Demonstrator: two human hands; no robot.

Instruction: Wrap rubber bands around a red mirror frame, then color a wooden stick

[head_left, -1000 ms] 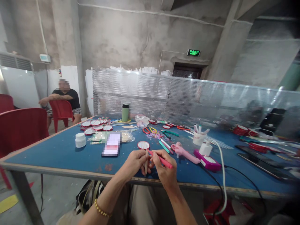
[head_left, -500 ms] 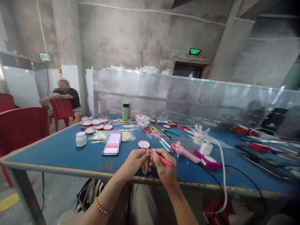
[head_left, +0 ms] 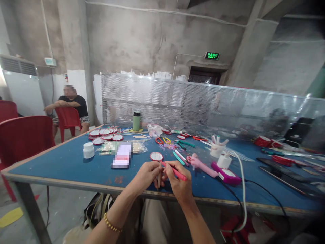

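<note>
Blue tbl (head_left: 68, 169) w/ pale edge bore white jar (head_left: 88, 151) & phone (head_left: 122, 156) on L; red-rimmed disc (head_left: 156, 156) lay nr ctr; pens (head_left: 179, 158), pink tool (head_left: 203, 166), purple box (head_left: 226, 174) lay R.

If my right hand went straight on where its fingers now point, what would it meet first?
Your right hand would probably meet the thin stick held in your left hand. The pink pen you hold points that way too, but whether its tip touches the stick is unclear.
</note>
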